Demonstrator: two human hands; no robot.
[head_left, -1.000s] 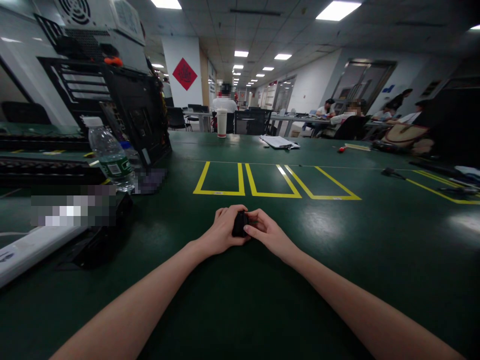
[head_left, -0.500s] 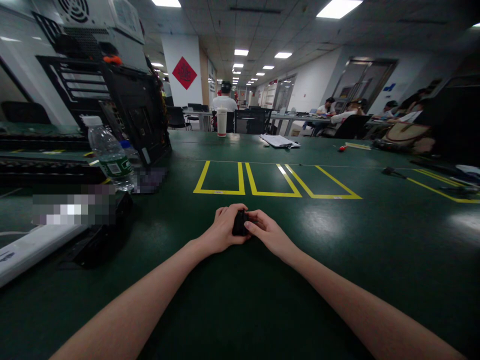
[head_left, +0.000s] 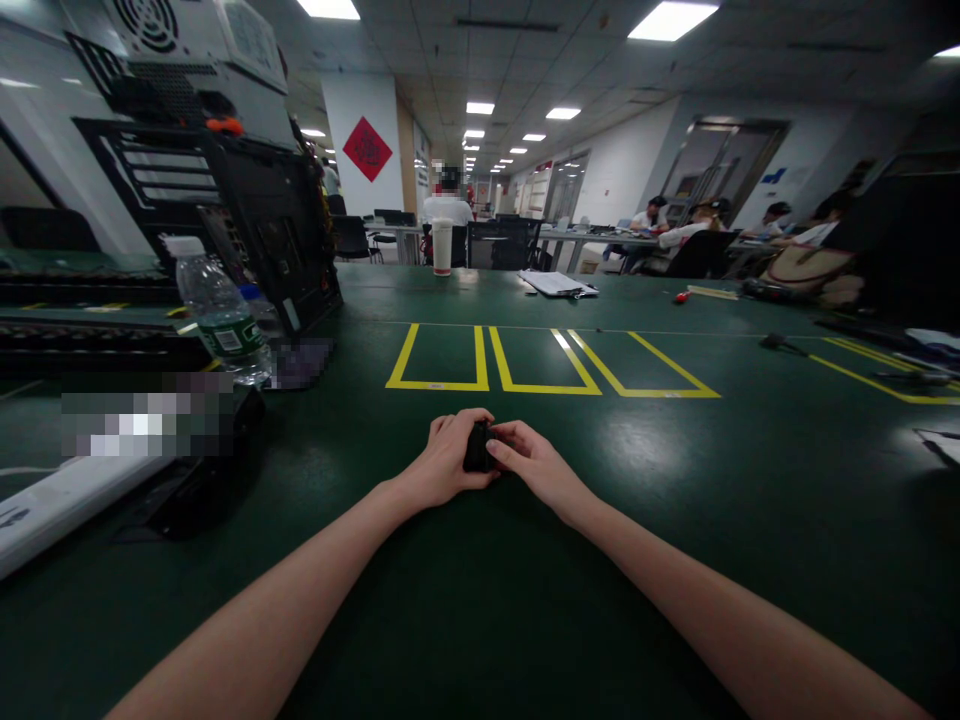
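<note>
A small black boxy object [head_left: 477,450] sits between my hands, low over the green table [head_left: 495,600]; its exact kind does not show. My left hand [head_left: 448,458] is wrapped round its left side, thumb below and fingers over the top. From the right, my right hand [head_left: 531,458] pinches the object's near right edge with thumb and fingertips. Part of the object is covered by the fingers. Beyond the hands, yellow tape outlines [head_left: 544,388] mark the tabletop.
At the left stand a plastic water bottle [head_left: 225,315], a black computer case [head_left: 277,240] and a long white device [head_left: 82,495]. Farther back are a paper cup [head_left: 442,247] and a clipboard [head_left: 559,284]. Cables and tools [head_left: 911,375] lie at the right, with several people seated beyond.
The hands and the black object keep nearly the same pose. The view has shifted slightly, and a pale item now shows at the right edge.
</note>
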